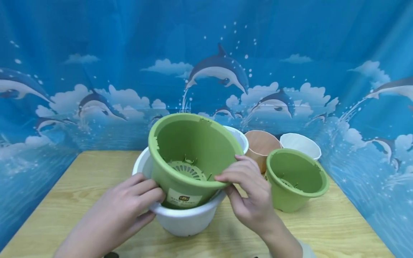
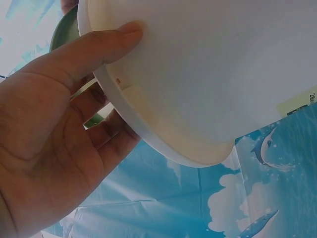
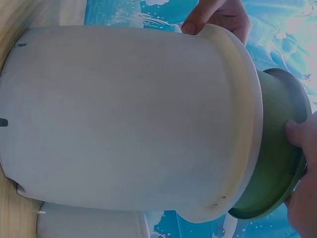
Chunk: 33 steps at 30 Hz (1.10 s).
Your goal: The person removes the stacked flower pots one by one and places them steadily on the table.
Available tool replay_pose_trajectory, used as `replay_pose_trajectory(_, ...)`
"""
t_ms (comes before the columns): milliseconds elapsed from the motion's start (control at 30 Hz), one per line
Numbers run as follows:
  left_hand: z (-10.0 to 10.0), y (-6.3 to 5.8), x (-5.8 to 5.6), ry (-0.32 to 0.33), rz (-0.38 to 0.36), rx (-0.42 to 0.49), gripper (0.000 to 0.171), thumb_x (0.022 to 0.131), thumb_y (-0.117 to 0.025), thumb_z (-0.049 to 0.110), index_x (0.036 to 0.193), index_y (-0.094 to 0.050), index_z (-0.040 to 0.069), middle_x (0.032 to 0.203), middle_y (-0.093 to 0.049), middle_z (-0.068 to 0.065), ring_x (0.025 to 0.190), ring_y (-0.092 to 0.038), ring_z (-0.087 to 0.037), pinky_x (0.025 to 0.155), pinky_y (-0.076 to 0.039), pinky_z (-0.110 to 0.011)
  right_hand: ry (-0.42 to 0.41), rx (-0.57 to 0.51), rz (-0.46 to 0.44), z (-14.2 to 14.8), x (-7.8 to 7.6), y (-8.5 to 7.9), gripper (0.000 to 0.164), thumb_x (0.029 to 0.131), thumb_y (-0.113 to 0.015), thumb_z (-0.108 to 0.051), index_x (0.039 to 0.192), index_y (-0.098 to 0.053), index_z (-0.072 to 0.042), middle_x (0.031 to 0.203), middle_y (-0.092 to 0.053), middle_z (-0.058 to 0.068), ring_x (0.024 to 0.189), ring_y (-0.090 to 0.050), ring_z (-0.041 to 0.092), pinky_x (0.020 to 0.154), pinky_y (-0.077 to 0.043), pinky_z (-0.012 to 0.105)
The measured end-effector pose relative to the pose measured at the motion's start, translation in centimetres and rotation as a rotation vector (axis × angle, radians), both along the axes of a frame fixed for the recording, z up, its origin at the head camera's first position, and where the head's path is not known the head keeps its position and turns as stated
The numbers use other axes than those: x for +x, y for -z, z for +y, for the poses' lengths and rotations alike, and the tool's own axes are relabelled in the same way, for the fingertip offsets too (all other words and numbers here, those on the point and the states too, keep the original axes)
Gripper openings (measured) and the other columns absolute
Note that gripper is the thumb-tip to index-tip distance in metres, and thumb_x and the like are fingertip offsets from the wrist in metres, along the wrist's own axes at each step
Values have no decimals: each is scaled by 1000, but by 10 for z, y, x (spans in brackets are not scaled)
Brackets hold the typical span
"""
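A green plastic flowerpot [image 1: 200,143] with a slotted base and a paper label sits tilted, its lower part inside a larger white flowerpot [image 1: 187,220]. My right hand [image 1: 250,191] pinches the green pot's rim at its near right side. The rim of the white pot is gripped by my left hand [image 1: 124,206], thumb outside and fingers over the edge, as the left wrist view shows. From the right wrist view, the green pot [image 3: 277,144] sticks out past the white pot's rim [image 3: 247,114]. The green pot's underside is hidden within the white one.
On the right stands a second green pot [image 1: 293,186]. Behind it are an orange-brown pot [image 1: 259,143] and a white faceted pot [image 1: 300,145]. Another white pot [image 1: 240,138] shows partly behind the tilted one. A dolphin-print curtain [image 1: 129,71] encloses the wooden table [image 1: 74,186].
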State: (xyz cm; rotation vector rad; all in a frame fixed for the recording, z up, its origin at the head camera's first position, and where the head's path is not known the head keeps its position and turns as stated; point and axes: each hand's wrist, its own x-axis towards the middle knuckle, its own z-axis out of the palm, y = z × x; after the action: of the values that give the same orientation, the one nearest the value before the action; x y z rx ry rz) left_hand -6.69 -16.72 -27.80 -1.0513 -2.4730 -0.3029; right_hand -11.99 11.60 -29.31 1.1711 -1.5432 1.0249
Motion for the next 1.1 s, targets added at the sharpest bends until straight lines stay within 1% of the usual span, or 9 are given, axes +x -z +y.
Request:
replay_pose_trajectory(133, 0, 1, 0, 5, 10, 2, 36, 73, -85, 23, 101, -64, 29, 101, -57, 22, 94, -50, -4, 72, -52, -29, -3, -27, 26, 1, -1, -1, 13, 77, -67, 8, 88, -70, 2, 84, -69, 11, 83, -63, 26, 109, -42, 41)
replay_pose_trajectory(400, -1, 1, 0, 4, 26, 10, 35, 73, -84, 22, 101, -64, 29, 102, -58, 21, 94, -51, -4, 73, -53, -29, 2, -101, 81, 2, -2, -7, 2, 84, -68, 3, 85, -70, 3, 80, -68, 14, 82, -63, 27, 107, -44, 42)
replay_pose_trajectory(433, -1, 2, 0, 3, 23, 11, 36, 73, -84, 22, 102, -64, 29, 103, -58, 21, 95, -51, -4, 74, -53, -29, 3, -113, 87, 2, -2, -7, 3, 86, -69, 1, 84, -70, 3, 80, -68, 15, 81, -63, 27, 106, -44, 42)
replay_pose_trajectory(600, 0, 2, -1, -1, 22, 10, 36, 73, -85, 24, 102, -64, 30, 104, -59, 21, 96, -52, -4, 75, -54, -30, -3, -167, 114, 3, -2, -11, 18, 91, -68, -6, 79, -68, 7, 77, -67, 15, 79, -62, 26, 104, -45, 41)
replay_pose_trajectory(767, 0, 2, -1, -5, 22, 7, 35, 73, -84, 24, 101, -64, 30, 103, -59, 21, 95, -52, -3, 74, -54, -29, -26, -227, 133, 4, -2, -13, 15, 88, -70, -4, 78, -67, 7, 75, -66, 17, 78, -62, 25, 103, -46, 41)
replay_pose_trajectory(867, 0, 1, 0, -14, 10, 3, 36, 72, -85, 24, 101, -63, 30, 102, -58, 22, 94, -51, -3, 73, -54, -29, -35, -279, 149, 4, -2, -14, 14, 86, -71, -2, 77, -67, 8, 73, -65, 19, 77, -62, 25, 102, -47, 40)
replay_pose_trajectory(1100, 0, 1, 0, -41, -9, -24, 38, 72, -87, 24, 101, -64, 30, 103, -59, 21, 95, -52, -2, 76, -55, -29, -23, -379, 167, 4, -2, -17, 17, 85, -73, -2, 74, -65, 9, 71, -65, 20, 75, -62, 25, 97, -49, 40)
